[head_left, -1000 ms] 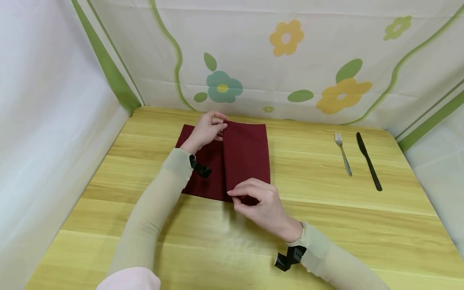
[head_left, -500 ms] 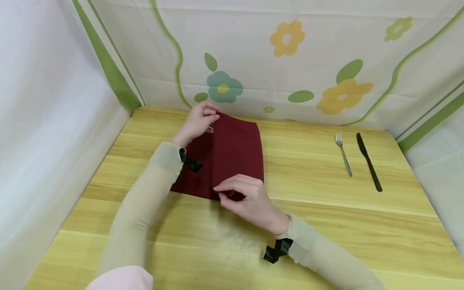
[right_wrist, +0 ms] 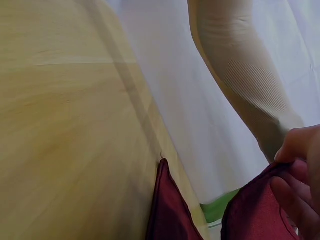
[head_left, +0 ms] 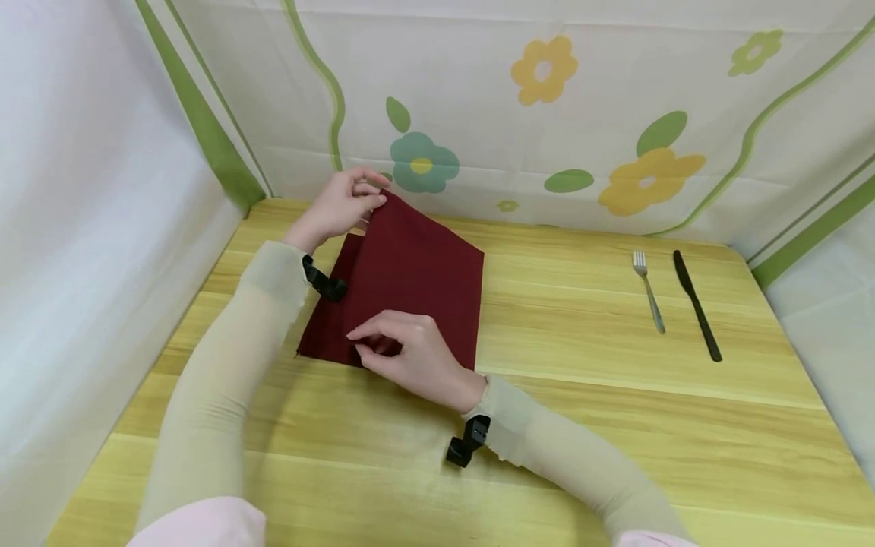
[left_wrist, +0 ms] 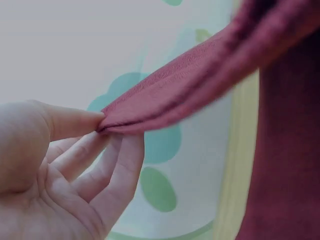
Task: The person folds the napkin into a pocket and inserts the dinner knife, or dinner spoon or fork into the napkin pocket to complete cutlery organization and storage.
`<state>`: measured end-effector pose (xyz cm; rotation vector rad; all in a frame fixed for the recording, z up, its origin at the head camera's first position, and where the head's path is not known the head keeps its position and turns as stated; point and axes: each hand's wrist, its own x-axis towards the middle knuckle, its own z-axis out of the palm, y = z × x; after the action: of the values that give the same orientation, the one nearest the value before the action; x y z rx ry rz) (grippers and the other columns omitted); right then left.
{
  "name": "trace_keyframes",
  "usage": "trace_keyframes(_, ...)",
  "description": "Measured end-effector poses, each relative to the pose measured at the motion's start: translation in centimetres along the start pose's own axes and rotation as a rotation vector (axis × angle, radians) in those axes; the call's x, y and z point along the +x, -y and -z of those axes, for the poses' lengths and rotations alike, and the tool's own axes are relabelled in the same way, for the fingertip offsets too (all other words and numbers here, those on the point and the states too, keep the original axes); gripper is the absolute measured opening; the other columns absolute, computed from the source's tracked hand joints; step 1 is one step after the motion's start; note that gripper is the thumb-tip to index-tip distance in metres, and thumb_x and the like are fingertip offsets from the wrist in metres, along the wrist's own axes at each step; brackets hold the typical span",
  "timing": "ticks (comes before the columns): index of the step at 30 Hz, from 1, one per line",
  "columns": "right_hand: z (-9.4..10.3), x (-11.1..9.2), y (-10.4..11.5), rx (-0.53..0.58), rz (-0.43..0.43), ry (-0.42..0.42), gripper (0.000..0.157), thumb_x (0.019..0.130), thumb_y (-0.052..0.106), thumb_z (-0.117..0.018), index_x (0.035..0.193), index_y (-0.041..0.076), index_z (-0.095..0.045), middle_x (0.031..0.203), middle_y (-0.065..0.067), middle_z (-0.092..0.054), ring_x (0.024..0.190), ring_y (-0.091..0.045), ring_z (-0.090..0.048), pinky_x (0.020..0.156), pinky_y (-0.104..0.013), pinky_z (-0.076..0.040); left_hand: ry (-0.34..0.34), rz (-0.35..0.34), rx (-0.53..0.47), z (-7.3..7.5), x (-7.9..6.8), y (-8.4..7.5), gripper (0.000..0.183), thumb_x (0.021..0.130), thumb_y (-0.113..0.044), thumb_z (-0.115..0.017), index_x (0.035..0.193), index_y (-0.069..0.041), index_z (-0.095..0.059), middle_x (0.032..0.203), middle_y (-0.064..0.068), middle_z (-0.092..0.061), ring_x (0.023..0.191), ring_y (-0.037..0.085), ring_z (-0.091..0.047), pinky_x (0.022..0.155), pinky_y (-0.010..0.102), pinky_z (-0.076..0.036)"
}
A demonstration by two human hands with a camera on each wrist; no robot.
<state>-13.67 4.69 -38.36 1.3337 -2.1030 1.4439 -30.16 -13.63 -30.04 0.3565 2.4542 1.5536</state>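
A dark red cloth napkin (head_left: 424,281) lies on the wooden table with its upper layer lifted and slanting up to the left. At the far corner of that layer my left hand (head_left: 342,201) pinches the hem between thumb and fingers, raised above the table. The left wrist view shows the napkin's corner (left_wrist: 130,117) stretched from the fingertips. My right hand (head_left: 413,353) pinches the near corner of the same layer, low over the lower layer. In the right wrist view the lower layer's pointed corner (right_wrist: 172,210) lies on the wood, apart from the pinched edge.
A silver fork (head_left: 648,291) and a black knife (head_left: 696,304) lie side by side on the right of the table (head_left: 560,433). A white curtain (head_left: 492,137) printed with flowers stands behind the table, and white cloth (head_left: 102,228) hangs along the left side.
Both hands have moved left with the napkin's upper edge, the left hand also rising. The upper layer spreads wider and tilts, and its right side has shifted left. Fork and knife stay put.
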Motion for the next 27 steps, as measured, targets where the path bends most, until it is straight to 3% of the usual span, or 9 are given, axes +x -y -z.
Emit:
trace_keyframes(6,-1.3,1.0,-0.3,0.016,0.007,-0.012,0.016,0.091,0.001,-0.072,0.106,0.006,-0.076,0.105,0.000,-0.073,0.088,0.003,-0.062,0.076,-0.017,-0.054,-0.045,-0.029,0.021,1.7,-0.1,-0.8,0.032,0.105,-0.013,-0.058,0.136,-0.005,-0.054,0.124,0.018,-0.065,0.094,0.023,-0.066,0.074,0.030,-0.058)
trace_keyframes(13,-3.1,1.9,-1.0,0.012,-0.031,-0.030,0.014,0.092,0.001,-0.071,0.105,0.004,-0.076,0.103,0.001,-0.074,0.087,0.006,-0.061,0.075,-0.015,-0.053,-0.039,-0.017,0.004,3.6,0.0,-0.1,0.029,0.104,-0.012,-0.060,0.132,-0.007,-0.057,0.122,0.016,-0.065,0.095,0.022,-0.066,0.075,0.029,-0.058)
trace_keyframes(18,-4.6,2.2,-1.5,0.035,-0.075,-0.018,0.014,0.093,0.001,-0.070,0.105,0.004,-0.076,0.103,0.001,-0.073,0.086,0.007,-0.060,0.074,-0.014,-0.053,-0.051,0.006,0.047,4.2,0.1,2.0,0.033,0.104,-0.012,-0.059,0.135,-0.001,-0.057,0.125,0.020,-0.065,0.093,0.018,-0.067,0.074,0.027,-0.058)
trace_keyframes(23,-6.5,2.0,-2.6,0.024,-0.143,0.009,0.013,0.094,0.002,-0.071,0.105,0.006,-0.076,0.101,0.003,-0.072,0.084,0.009,-0.060,0.073,-0.012,-0.052,-0.058,0.082,0.083,4.2,0.2,5.4,0.033,0.105,-0.011,-0.056,0.135,0.002,-0.056,0.128,0.024,-0.063,0.085,0.015,-0.067,0.072,0.027,-0.058)
trace_keyframes(27,-8.0,1.6,-3.4,0.010,-0.247,0.128,0.018,0.094,0.007,-0.072,0.112,0.009,-0.075,0.104,0.005,-0.072,0.085,0.011,-0.059,0.075,-0.009,-0.050,-0.053,0.156,0.058,4.0,0.4,8.2,0.034,0.106,-0.008,-0.054,0.138,0.004,-0.054,0.129,0.029,-0.060,0.080,0.016,-0.068,0.076,0.033,-0.059)
